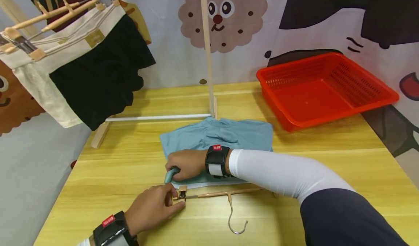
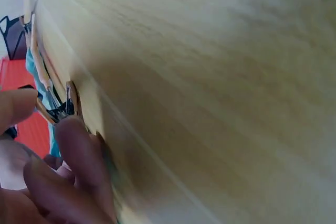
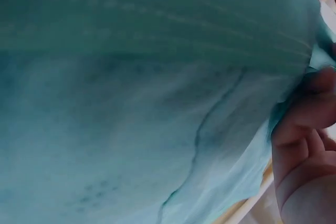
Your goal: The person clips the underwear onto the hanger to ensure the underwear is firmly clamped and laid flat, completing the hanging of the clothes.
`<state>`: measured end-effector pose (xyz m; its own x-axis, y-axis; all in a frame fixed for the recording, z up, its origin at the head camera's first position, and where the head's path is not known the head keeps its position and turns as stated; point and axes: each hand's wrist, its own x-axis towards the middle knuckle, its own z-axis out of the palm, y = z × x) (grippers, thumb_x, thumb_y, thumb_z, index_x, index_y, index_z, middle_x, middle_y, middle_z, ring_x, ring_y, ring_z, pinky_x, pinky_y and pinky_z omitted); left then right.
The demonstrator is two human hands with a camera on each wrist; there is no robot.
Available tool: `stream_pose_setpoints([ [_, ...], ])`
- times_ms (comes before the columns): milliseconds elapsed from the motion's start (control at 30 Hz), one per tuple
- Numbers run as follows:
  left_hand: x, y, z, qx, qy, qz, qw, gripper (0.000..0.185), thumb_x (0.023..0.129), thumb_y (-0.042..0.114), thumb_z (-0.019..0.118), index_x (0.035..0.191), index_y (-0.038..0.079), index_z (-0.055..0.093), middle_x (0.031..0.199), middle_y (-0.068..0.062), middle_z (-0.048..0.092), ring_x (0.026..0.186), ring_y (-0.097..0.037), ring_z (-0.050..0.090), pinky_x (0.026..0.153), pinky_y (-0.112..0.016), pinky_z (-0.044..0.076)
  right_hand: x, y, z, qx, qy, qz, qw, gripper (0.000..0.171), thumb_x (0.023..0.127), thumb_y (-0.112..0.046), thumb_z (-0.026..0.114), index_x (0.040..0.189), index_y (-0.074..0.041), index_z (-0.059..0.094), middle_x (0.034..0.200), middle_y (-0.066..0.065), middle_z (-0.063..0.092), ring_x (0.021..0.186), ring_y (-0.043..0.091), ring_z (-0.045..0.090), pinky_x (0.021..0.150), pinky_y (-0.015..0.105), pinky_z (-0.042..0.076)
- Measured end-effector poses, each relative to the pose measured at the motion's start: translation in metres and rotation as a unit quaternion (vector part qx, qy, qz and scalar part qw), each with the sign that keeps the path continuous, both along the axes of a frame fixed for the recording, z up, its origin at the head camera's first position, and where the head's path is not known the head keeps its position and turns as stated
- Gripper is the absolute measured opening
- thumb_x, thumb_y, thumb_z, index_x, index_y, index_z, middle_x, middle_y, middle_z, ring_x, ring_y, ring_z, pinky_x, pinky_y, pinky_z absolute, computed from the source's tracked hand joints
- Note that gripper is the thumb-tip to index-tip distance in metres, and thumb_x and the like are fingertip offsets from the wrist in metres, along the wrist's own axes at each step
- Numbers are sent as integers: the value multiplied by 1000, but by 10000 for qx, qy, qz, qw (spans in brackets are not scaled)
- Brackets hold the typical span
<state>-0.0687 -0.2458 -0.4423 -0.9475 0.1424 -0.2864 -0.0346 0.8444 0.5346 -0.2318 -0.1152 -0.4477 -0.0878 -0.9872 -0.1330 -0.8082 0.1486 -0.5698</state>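
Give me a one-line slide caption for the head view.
Left hand pinches the clip of a wooden hanger while right hand grips the blue shorts' corner.

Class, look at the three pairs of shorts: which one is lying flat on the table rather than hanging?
The light blue shorts, spread on the wooden table under the right hand; the black shorts and cream shorts hang.
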Motion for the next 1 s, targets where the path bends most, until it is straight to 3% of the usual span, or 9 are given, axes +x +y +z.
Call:
stream_pose_setpoints([
  [100, -3, -4, -2, 616, -426, -56, 9972, 33, 88, 50, 73, 90, 19, 61, 70, 10, 56, 56, -2, 48, 51, -21, 39, -5, 7, 1, 169, -731, -271, 9968, 5, 99, -22, 61, 96, -18, 60, 79, -7, 51, 68, 6, 52, 66, 15, 40],
  [200, -8, -11, -4, 1498, -1062, -9, 9830, 36, 92, 45, 70, 97, 12, 57, 78, 1, 58, 56, -7, 55, 51, -24, 43, -10, 13, 5, 499, -1674, -628, 9826, 9, 105, -26, 52, 102, -18, 50, 65, -4, 49, 54, 15, 58, 61, 20, 45],
  [300, -14, -16, -4, 2571, -1700, 169, 9512, 38, 96, 37, 67, 106, 4, 49, 88, -8, 64, 56, -14, 64, 49, -26, 49, -15, 16, 10, 704, -2130, -845, 9708, 11, 107, -31, 46, 108, -20, 44, 57, -1, 47, 46, 23, 58, 57, 24, 47],
  [400, -19, -20, -5, 3540, -2242, 251, 9076, 36, 101, 29, 61, 111, 1, 41, 99, -13, 71, 62, -18, 70, 49, -27, 53, -19, 16, 14, 818, -2183, -895, 9683, 13, 108, -33, 45, 116, -23, 43, 54, 0, 47, 44, 22, 55, 53, 25, 46],
  [467, -20, -21, -7, 3984, -2455, 239, 8834, 35, 102, 26, 59, 113, 0, 38, 104, -12, 73, 67, -16, 72, 52, -26, 55, -20, 16, 15, 880, -2199, -917, 9672, 15, 108, -33, 45, 119, -24, 44, 53, -1, 46, 44, 20, 53, 51, 24, 45],
  [567, -20, -22, -10, 4325, -2678, 263, 8605, 36, 103, 23, 57, 120, 0, 34, 105, -9, 74, 70, -13, 73, 54, -25, 56, -19, 15, 15, 900, -2321, -940, 9640, 15, 107, -30, 47, 120, -24, 46, 57, -2, 47, 46, 18, 52, 51, 23, 45],
  [633, -19, -23, -12, 4372, -2748, 309, 8558, 40, 103, 23, 57, 125, -1, 34, 104, -8, 75, 69, -12, 72, 55, -25, 56, -19, 15, 14, 860, -2438, -952, 9613, 15, 106, -27, 49, 120, -23, 47, 63, -1, 49, 49, 17, 52, 52, 23, 46],
  [833, -23, -24, -15, 4244, -2725, 366, 8627, 40, 102, 28, 58, 122, -7, 51, 104, -7, 74, 67, -10, 70, 56, -24, 56, -18, 15, 12, 817, -2726, -987, 9535, 18, 105, -18, 52, 123, -21, 48, 73, 3, 52, 53, 17, 53, 53, 23, 46],
  [1000, -24, -24, -20, 4534, -2671, 266, 8500, 31, 103, 22, 56, 114, -6, 51, 101, -4, 73, 69, -7, 69, 63, -25, 58, -17, 15, 10, 881, -2733, -1039, 9522, 27, 105, -18, 52, 131, -19, 45, 79, 2, 55, 54, 15, 53, 54, 23, 47],
])
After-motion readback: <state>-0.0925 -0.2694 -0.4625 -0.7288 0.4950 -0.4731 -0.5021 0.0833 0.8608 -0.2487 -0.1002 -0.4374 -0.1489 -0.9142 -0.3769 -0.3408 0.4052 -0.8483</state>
